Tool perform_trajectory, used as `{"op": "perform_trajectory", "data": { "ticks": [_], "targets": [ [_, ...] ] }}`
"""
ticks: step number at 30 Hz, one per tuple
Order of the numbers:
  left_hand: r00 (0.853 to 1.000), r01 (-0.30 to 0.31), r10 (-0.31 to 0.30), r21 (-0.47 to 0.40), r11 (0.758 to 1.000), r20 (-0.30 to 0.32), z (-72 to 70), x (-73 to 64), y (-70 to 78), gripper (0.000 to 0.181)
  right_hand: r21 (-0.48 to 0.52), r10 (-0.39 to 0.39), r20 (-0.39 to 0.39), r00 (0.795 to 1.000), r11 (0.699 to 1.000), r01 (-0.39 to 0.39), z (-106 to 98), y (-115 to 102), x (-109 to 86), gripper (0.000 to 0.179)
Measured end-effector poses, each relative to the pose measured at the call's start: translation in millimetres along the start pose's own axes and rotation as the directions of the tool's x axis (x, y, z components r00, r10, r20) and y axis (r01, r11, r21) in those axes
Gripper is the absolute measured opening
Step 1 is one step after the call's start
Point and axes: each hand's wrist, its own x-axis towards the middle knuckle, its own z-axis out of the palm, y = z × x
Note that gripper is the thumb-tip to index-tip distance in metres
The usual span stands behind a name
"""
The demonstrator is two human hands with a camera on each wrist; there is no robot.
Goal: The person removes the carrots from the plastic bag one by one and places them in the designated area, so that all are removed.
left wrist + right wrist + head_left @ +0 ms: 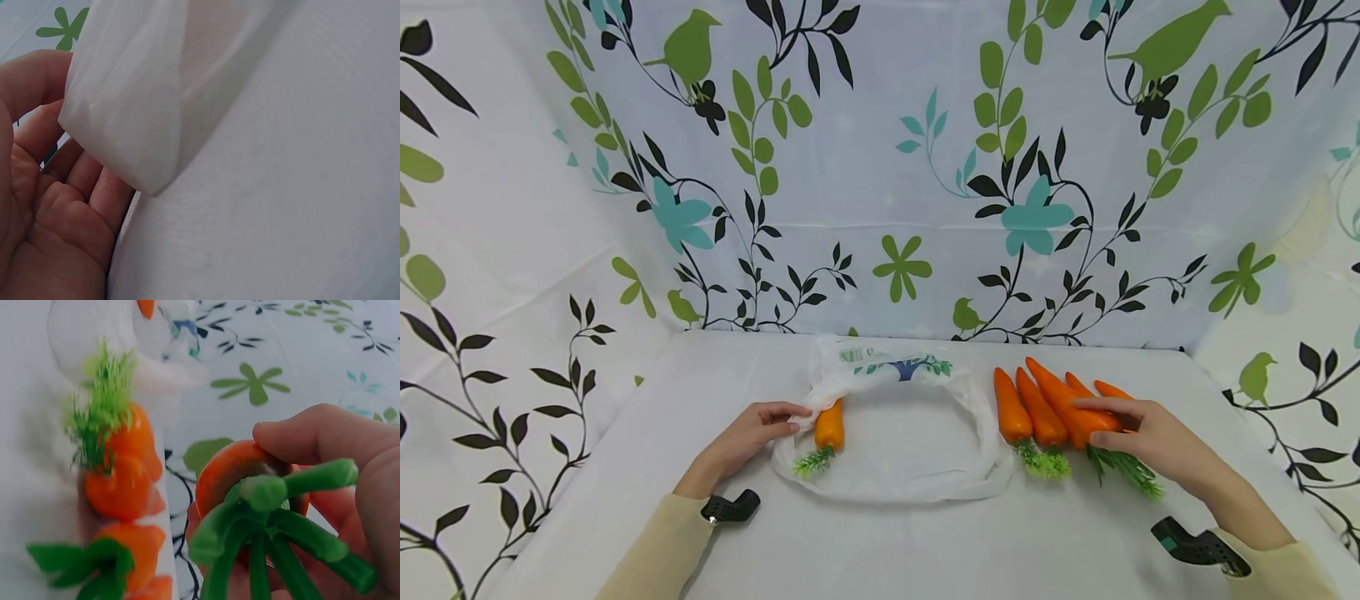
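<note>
A white plastic bag point(985, 467) lies with its mouth spread in the middle of the table. My left hand point(752, 433) pinches the bag's left edge; the left wrist view shows the thin film point(131, 106) at the fingers. Inside that edge is an orange toy carrot point(830, 427) with a feathery green top, its tip covered by the bag. Over the carrots at right, my right hand point(1150, 433) grips one carrot point(219, 472) with thick green stems, thumb on one side. Several other carrots point(1012, 408) lie side by side, leafy ends toward me, partly hidden by this hand.
The white table point(910, 550) meets a cloth backdrop point(865, 167) printed with leaves, birds and flowers; more printed cloth hangs at both sides. A black wrist device point(730, 506) sits at the left sleeve, another black device point(1198, 546) at the right one.
</note>
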Motion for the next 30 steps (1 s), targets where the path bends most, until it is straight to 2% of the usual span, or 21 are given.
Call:
{"op": "perform_trajectory", "data": {
  "ticks": [3,12,23,30],
  "targets": [
    [1.000,0.005,-0.005,-0.003,1.000,-0.005,0.8,0.5,-0.2,0.031,-0.033,0.015,-0.023,1.000,0.999,-0.016,-11.1,11.8,-7.0,0.047],
    [1.000,0.003,-0.003,0.011,1.000,-0.006,1.0,0.7,-0.2,0.031,-0.087,0.141,-0.062,0.988,0.985,-0.146,-40.2,48.1,-24.0,0.053],
    [1.000,-0.001,0.001,0.009,1.000,-0.008,0.4,3.5,-3.2,0.032,-0.094,0.247,-0.109,0.963,0.962,-0.257,-70.4,81.9,-36.2,0.066],
    [1.000,0.018,-0.019,-0.002,1.000,-0.024,1.9,1.7,-2.8,0.030,-0.050,0.315,-0.105,0.943,0.946,-0.321,-81.8,97.7,-41.0,0.083]
  ]
}}
